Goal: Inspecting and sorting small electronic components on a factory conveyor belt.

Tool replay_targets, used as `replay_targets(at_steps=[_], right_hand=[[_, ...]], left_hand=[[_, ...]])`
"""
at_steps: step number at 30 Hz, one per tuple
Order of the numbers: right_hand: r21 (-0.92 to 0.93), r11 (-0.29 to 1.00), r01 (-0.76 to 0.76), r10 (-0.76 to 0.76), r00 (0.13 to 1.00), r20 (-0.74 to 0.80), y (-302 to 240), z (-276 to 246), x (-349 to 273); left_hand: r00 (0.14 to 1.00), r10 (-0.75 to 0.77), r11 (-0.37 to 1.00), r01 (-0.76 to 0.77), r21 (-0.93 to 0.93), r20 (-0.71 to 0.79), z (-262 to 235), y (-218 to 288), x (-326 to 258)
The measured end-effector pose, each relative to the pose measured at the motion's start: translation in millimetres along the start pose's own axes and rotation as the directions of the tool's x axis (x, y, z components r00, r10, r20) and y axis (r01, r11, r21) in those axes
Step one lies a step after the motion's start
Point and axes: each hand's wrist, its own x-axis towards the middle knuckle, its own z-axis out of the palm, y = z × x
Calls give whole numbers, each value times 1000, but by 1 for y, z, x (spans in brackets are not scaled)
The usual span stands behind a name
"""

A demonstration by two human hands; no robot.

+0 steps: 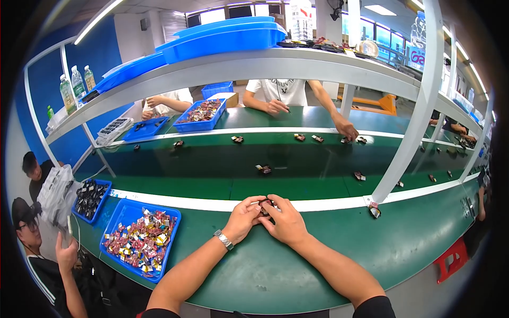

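Note:
My left hand (240, 219) and my right hand (289, 222) meet at the near side of the green bench, by the white rail. Between their fingertips they grip a small electronic part (263, 206), dark with reddish bits; my fingers cover most of it. Both hands are closed around it, and a metal watch sits on my left wrist. To the left of my left forearm stands a blue tray (170, 246) heaped with small reddish, white and yellow pieces. A similar small part (374, 211) lies by the rail post, right of my right hand.
Beyond the white rail (212, 204), small parts (263, 169) lie scattered on a dark green belt (196, 167). A white post (405, 116) rises at right, under an overhead shelf (233, 64). Across, another person's hand (345, 130) reaches among parts. A small blue tray (102, 206) holds black pieces.

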Motion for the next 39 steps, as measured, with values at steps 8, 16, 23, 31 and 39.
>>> replay_targets(at_steps=[8, 16, 23, 31, 39], right_hand=[[-98, 984, -149, 140, 986, -94, 73, 21, 33], [-548, 797, -254, 205, 967, -150, 121, 37, 55], [-352, 790, -502, 546, 837, 31, 107, 87, 87], [213, 916, -341, 342, 939, 37, 76, 54, 50], [318, 941, -114, 10, 950, 312, 18, -11, 15]], left_hand=[[976, 147, 989, -144, 30, -160, 0, -6, 5], [940, 195, 980, -173, 101, -280, -13, -6, 9], [947, 212, 972, -178, 156, -243, -9, -9, 11], [902, 244, 965, -190, 178, -356, -29, -2, 11], [965, -191, 961, 146, 235, 182, -39, 22, 8]])
